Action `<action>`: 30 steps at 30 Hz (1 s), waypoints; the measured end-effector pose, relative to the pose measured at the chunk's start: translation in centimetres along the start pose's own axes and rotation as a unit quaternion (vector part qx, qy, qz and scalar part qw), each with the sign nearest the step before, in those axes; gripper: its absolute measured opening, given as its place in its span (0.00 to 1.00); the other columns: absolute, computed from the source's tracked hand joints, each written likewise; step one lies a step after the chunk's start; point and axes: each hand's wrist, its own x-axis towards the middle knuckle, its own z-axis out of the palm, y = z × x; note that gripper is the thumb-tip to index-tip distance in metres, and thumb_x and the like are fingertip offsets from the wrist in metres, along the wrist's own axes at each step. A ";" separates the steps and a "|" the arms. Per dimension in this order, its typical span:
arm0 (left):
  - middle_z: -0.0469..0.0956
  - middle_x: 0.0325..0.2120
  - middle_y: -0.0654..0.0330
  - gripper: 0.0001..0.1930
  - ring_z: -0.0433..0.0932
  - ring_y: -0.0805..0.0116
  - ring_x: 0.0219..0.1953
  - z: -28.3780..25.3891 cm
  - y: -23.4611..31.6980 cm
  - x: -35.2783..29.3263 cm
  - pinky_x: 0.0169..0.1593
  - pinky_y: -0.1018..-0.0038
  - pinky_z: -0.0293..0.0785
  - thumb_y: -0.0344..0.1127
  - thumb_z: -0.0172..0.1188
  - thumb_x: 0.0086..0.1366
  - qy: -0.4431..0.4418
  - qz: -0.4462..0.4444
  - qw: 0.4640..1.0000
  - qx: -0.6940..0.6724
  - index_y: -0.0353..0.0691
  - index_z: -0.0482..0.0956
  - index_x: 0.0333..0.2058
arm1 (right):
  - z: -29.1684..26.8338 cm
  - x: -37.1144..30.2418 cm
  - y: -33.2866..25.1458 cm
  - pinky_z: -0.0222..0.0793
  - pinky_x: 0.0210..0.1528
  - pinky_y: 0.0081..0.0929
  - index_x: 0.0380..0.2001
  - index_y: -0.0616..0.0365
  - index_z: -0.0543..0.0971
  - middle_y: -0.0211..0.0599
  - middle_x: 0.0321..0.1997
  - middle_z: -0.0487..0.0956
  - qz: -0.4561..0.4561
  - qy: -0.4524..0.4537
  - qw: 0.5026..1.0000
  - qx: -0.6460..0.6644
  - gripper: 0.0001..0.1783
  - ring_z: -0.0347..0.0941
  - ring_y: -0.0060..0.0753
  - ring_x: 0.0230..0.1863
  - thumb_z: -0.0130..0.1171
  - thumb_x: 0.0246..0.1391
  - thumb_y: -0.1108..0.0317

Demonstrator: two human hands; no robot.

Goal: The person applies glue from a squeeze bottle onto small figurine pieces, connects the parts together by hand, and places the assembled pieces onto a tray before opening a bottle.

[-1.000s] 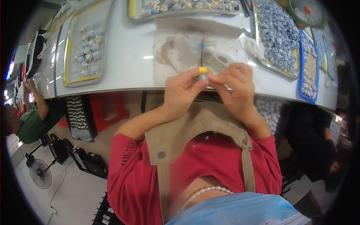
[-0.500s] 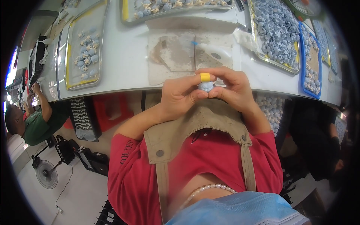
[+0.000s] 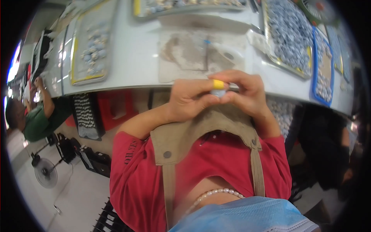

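Over the near edge of the table, my left hand (image 3: 189,96) and my right hand (image 3: 247,91) meet, both pinching a small light-blue piece (image 3: 218,92) between thumbs and index fingers. Fingers cover most of the piece, and blur hides its detail. A yellow band (image 3: 218,84) wraps my left index finger near its tip. Just beyond my hands lies a stained, pale work sheet (image 3: 168,71). On that sheet rests a white squeeze bottle (image 3: 228,55) with a blue tip.
Trays of small blue and cream pieces stand at the left (image 3: 73,69), the back (image 3: 138,11) and the right (image 3: 266,40). Beside the right one is a blue-rimmed tray (image 3: 315,83). A person in green (image 3: 40,121) sits at far left, near a floor fan (image 3: 45,172).
The view has shifted slightly and blurred. My hands stay together on the light-blue piece, which now shows less between the fingers and appears slightly further right.
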 end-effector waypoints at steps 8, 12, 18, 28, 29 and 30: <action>0.79 0.33 0.57 0.12 0.76 0.77 0.36 -1.5 0.5 0.0 0.40 0.82 0.71 0.24 0.58 0.55 0.013 0.005 1.000 -0.027 0.33 0.76 0.41 | 1.7 1.2 -0.2 0.64 0.49 0.23 0.43 0.64 0.74 0.41 0.43 0.77 0.002 0.019 0.997 0.078 0.21 0.72 0.29 0.45 0.60 0.42 0.73; 0.79 0.28 0.56 0.13 0.77 0.73 0.28 -8.2 1.5 0.9 0.34 0.78 0.71 0.34 0.63 0.52 0.056 -0.048 0.964 0.257 0.38 0.78 0.37 | 2.2 4.2 0.3 0.61 0.52 0.26 0.47 0.63 0.71 0.39 0.49 0.74 0.033 -0.001 0.996 -0.079 0.26 0.69 0.30 0.50 0.61 0.41 0.71; 0.78 0.27 0.52 0.15 0.77 0.54 0.32 -26.4 1.5 2.3 0.35 0.62 0.71 0.46 0.55 0.55 0.310 -0.180 0.614 0.704 0.41 0.77 0.33 | -0.3 3.5 1.0 0.59 0.52 0.23 0.45 0.63 0.73 0.36 0.47 0.75 0.025 0.192 0.974 -0.118 0.20 0.67 0.26 0.49 0.59 0.45 0.73; 0.76 0.30 0.50 0.13 0.74 0.50 0.34 -19.5 -4.5 16.4 0.38 0.62 0.69 0.41 0.55 0.51 0.105 -0.057 0.792 0.599 0.39 0.72 0.32 | -1.6 3.1 1.0 0.63 0.45 0.25 0.36 0.60 0.76 0.38 0.35 0.76 -0.027 0.239 0.897 -0.370 0.14 0.70 0.35 0.39 0.62 0.42 0.75; 0.75 0.31 0.49 0.15 0.74 0.50 0.35 -19.1 -5.3 17.6 0.39 0.62 0.69 0.40 0.55 0.51 0.066 -0.079 0.790 0.604 0.39 0.71 0.35 | -1.7 3.1 1.0 0.63 0.45 0.25 0.36 0.60 0.76 0.38 0.35 0.76 -0.027 0.236 0.897 -0.373 0.14 0.70 0.35 0.39 0.62 0.42 0.75; 0.75 0.32 0.48 0.16 0.73 0.50 0.36 -18.9 -5.8 18.4 0.40 0.62 0.69 0.40 0.55 0.51 0.027 -0.103 0.786 0.610 0.40 0.71 0.39 | -1.8 3.1 1.2 0.63 0.45 0.27 0.37 0.60 0.75 0.38 0.36 0.76 -0.026 0.241 0.888 -0.392 0.17 0.70 0.37 0.40 0.63 0.40 0.73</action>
